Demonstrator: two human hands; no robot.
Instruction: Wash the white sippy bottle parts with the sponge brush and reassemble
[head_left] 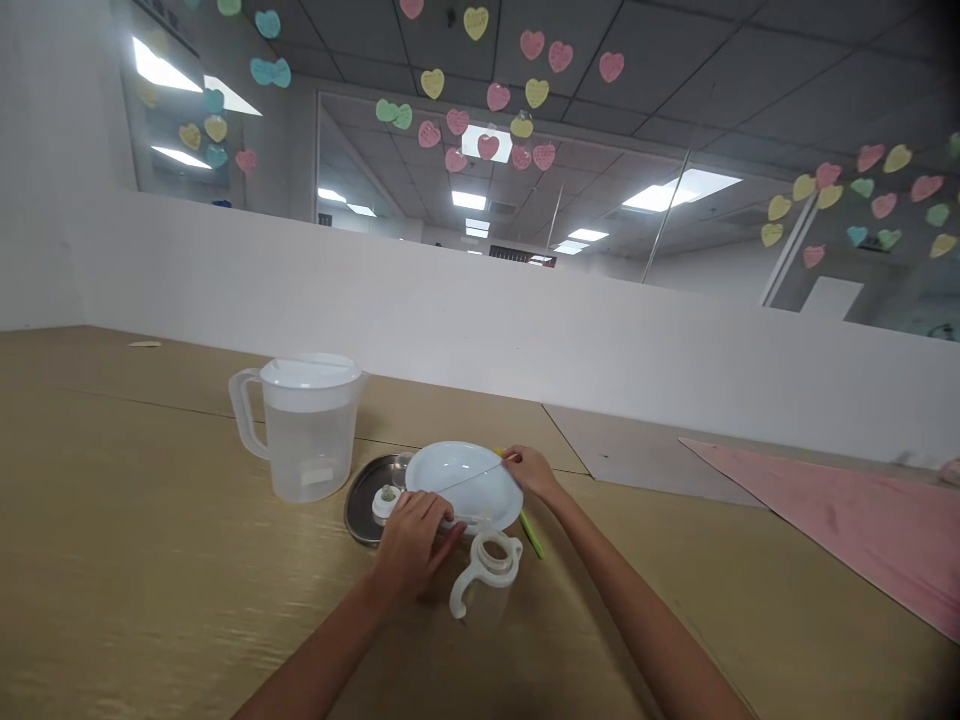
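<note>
A white oval dish [461,470] lies in front of me, overlapping a dark round metal tray [360,505]. Over the dish's right edge, my right hand [529,472] pinches one end of a thin rod that slants down to the left. My left hand [415,535] is at the dish's lower left edge, its fingers closed near a clear, slender piece; its exact grip is hard to make out. A white ring-shaped cap [385,503] sits on the tray beside my left fingers. Nearer me stands a clear bottle with a white handled collar [496,560], its mouth open.
A translucent lidded pitcher [311,430] stands left of the tray, holding clear liquid. A green strip [532,535] lies right of the dish. Pink sheeting [840,510] covers the table's right side, and a white wall [450,320] runs along the back.
</note>
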